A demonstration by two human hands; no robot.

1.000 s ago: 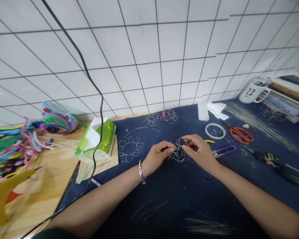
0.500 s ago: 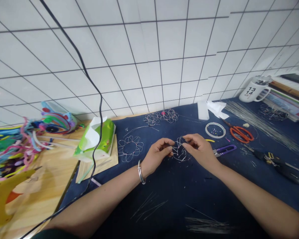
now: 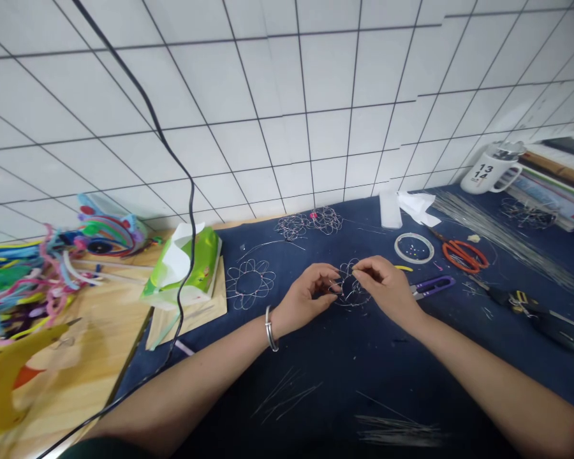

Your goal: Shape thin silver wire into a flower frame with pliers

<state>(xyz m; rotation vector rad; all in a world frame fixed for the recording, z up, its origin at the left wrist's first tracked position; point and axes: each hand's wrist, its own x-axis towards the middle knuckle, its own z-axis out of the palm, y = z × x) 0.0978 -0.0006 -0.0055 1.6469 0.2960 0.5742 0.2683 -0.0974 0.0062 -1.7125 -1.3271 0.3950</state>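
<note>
A flower-shaped piece of bent silver wire (image 3: 351,301) is between my two hands, just above the dark blue cloth. My right hand (image 3: 387,290) pinches its upper edge between thumb and fingertips. On the other side, my left hand (image 3: 309,294) has its thumb and fingers apart, with the fingertips close to the wire loops; whether they touch is hard to see. A second wire flower (image 3: 250,284) lies flat to the left of my left hand. Farther back sit rounded wire shapes (image 3: 328,220) with a red bead (image 3: 313,215).
Purple-handled snips (image 3: 433,287), orange-handled scissors (image 3: 465,256), black pliers (image 3: 521,303) and a round bead dish (image 3: 414,248) lie to the right. Loose wires (image 3: 397,430) rest in front. A tissue pack (image 3: 186,264), black cable (image 3: 191,210) and yellow glue gun (image 3: 16,370) are left.
My left thumb and fingers have parted from their pinch on the wire flower. My right hand still pinches the flower, its fingertips drawn closer together.
</note>
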